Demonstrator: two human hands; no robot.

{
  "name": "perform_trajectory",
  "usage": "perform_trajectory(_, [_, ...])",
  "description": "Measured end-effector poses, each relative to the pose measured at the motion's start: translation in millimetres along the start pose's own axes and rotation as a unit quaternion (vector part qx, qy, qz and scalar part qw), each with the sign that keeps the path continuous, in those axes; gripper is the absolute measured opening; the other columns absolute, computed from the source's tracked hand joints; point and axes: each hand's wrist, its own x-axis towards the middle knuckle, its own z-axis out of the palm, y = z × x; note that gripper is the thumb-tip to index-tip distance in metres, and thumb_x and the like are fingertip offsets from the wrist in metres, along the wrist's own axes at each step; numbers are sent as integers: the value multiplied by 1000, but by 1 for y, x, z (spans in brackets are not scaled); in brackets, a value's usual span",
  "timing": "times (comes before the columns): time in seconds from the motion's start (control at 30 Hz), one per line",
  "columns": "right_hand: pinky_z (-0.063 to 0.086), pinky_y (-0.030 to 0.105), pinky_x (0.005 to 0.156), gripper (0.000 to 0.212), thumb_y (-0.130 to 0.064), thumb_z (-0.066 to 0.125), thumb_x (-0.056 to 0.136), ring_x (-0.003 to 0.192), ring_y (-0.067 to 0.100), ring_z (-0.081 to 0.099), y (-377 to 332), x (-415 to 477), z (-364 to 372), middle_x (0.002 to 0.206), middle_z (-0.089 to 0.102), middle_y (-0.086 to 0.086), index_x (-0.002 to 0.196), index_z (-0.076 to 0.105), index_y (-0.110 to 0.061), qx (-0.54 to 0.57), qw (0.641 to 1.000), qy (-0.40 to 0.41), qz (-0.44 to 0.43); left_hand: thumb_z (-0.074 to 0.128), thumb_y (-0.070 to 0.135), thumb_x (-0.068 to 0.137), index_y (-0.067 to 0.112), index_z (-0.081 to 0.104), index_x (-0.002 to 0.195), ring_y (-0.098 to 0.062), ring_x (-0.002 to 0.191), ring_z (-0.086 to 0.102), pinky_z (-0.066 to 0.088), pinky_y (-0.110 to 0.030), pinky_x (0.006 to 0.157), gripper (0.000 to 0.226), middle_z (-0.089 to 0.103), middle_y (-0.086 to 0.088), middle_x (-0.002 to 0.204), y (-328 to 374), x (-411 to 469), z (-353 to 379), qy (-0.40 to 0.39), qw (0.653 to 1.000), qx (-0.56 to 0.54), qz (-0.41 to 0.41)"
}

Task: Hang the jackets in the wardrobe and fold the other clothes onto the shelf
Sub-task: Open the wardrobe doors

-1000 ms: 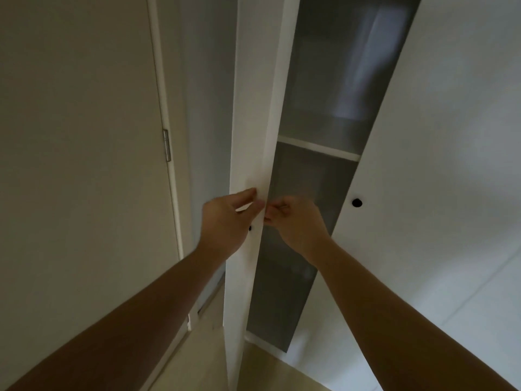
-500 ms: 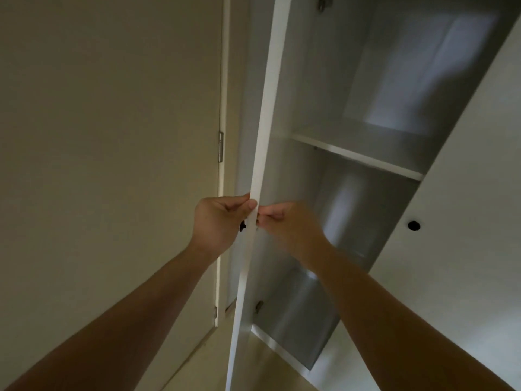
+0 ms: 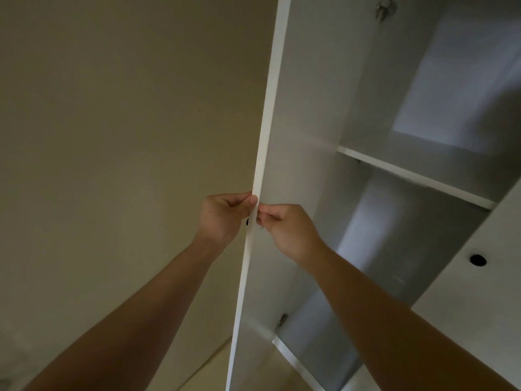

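Observation:
The white wardrobe door (image 3: pixel 270 114) stands edge-on in the middle of the view, swung open. My left hand (image 3: pixel 222 217) grips its front edge from the outer side. On the inner side, my right hand (image 3: pixel 287 230) pinches the same edge at the same height. To the right the wardrobe interior is bare, with one white shelf (image 3: pixel 414 176) crossing it at mid-height. A metal hinge (image 3: pixel 382 8) shows at the top. No clothes or jackets are in view.
The second wardrobe door (image 3: pixel 476 300), shut, has a dark round hole (image 3: pixel 478 260) and fills the lower right. A beige wall (image 3: pixel 112 136) covers the left half. A strip of light floor (image 3: pixel 214 365) shows at the bottom.
The door has swung further open toward me, so it now shows edge-on and more of the interior and shelf is exposed. Both hands stayed on the door's edge.

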Motion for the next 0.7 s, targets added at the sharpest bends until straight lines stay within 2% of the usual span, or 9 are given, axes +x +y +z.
perform_trajectory(0.07, [53, 45, 94, 25, -25, 51, 103, 99, 32, 70, -1, 7, 5, 101, 74, 15, 113, 74, -25, 4, 1000, -12, 13, 71, 27, 93, 52, 78, 82, -3, 81, 74, 53, -13, 74, 28, 78, 13, 83, -1, 3, -6, 12, 1000, 9, 10])
perform_trajectory(0.1, [53, 44, 95, 26, -25, 51, 103, 100, 30, 70, -2, 10, 8, 102, 75, 13, 116, 73, -22, 3, 1000, -17, 17, 71, 28, 93, 53, 77, 83, -1, 82, 73, 53, -12, 74, 28, 78, 14, 84, -2, 5, -8, 18, 1000, 10, 11])
perform_trajectory(0.23, [52, 40, 98, 28, -23, 49, 104, 105, 25, 70, -8, 18, 19, 104, 76, 6, 121, 69, -35, 28, 999, -22, 6, 65, 23, 97, 52, 78, 88, 0, 88, 72, 51, -13, 78, 33, 78, 15, 91, -7, 9, -16, 29, 999, 10, 12])
perform_trajectory(0.33, [51, 46, 98, 29, -20, 49, 104, 105, 32, 68, -8, 24, 27, 105, 75, 13, 117, 66, -39, 52, 998, -25, 3, 55, 23, 102, 47, 77, 100, -5, 104, 70, 51, -22, 92, 33, 77, 12, 104, -13, 7, -24, 6, 1000, 1, 16])
perform_trajectory(0.4, [51, 36, 99, 33, -21, 48, 105, 104, 20, 69, -7, 29, 31, 106, 75, 4, 133, 63, -30, 61, 998, -32, 7, 52, 21, 104, 47, 73, 112, -6, 117, 65, 47, -23, 102, 34, 73, 16, 116, -16, 5, -27, -2, 1000, -2, 9])
perform_trajectory(0.47, [46, 24, 98, 38, -22, 47, 106, 104, 9, 64, -8, 33, 35, 117, 71, -2, 143, 56, -21, 64, 997, -46, 8, 53, 19, 105, 32, 68, 128, -4, 123, 61, 44, -19, 105, 30, 69, 17, 124, -20, 3, -29, 20, 1000, 18, -4])
perform_trajectory(0.57, [40, 18, 95, 42, -26, 44, 108, 99, 2, 53, -8, 40, 39, 115, 61, -7, 149, 49, -21, 60, 996, -68, 4, 55, 16, 104, 18, 63, 136, 14, 116, 57, 39, -8, 103, 34, 64, 9, 134, -21, 0, -32, 52, 997, 52, -12])
perform_trajectory(0.63, [37, 21, 105, 45, -25, 42, 108, 108, 4, 48, -8, 44, 41, 123, 58, -7, 153, 43, -21, 56, 995, -87, 11, 55, 13, 103, 17, 63, 135, 22, 110, 55, 38, 0, 96, 34, 64, 11, 132, -19, -3, -33, 68, 996, 60, -14])
perform_trajectory(0.7, [33, 26, 115, 47, -23, 40, 109, 122, 5, 49, -7, 46, 42, 141, 55, -5, 155, 38, -21, 50, 994, -98, 15, 55, 11, 102, 17, 67, 132, 18, 110, 57, 41, -3, 97, 32, 67, 13, 127, -16, -7, -32, 101, 992, 73, -1])
